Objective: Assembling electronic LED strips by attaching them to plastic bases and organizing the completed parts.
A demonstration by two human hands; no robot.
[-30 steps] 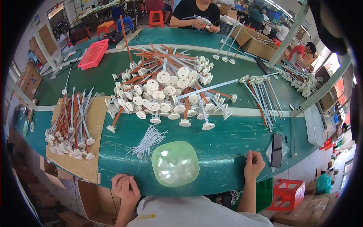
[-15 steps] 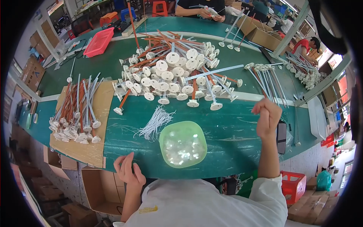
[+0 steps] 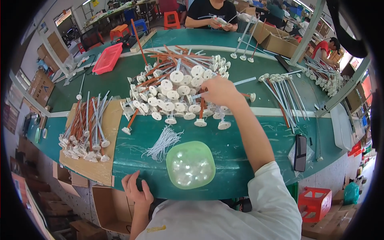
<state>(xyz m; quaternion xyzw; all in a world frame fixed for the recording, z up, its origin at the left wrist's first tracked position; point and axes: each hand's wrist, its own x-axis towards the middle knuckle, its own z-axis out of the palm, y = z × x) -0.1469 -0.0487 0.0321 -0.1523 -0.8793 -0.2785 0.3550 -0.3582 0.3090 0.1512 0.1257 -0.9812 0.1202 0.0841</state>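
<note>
A large heap of white round discs on grey and brown strips [image 3: 176, 94] lies across the middle of the table. My right hand [image 3: 219, 92] reaches into its right side, fingers curled closed round a light grey strip [image 3: 245, 81] that shows on both sides of the hand. The fingertips are partly hidden among the discs. My left hand [image 3: 137, 189] rests at the table's front edge, empty, with its fingers loosely apart. Between my arms stands a green bowl [image 3: 191, 165] of small clear, shiny pieces. A bundle of thin white ties [image 3: 164, 143] lies just beyond it.
At left, more disc-ended strips [image 3: 86, 132] lie on cardboard [image 3: 105, 168]; several others [image 3: 282, 96] lie at right. A phone [image 3: 300, 153] sits near the right edge. A red basket [image 3: 108, 59] is at the back left. Across the table, a person [image 3: 212, 16] handles something.
My right hand has moved left and away from me, from above the right side of the table into the heap. My left hand stays at the edge. The view has shifted slightly.
</note>
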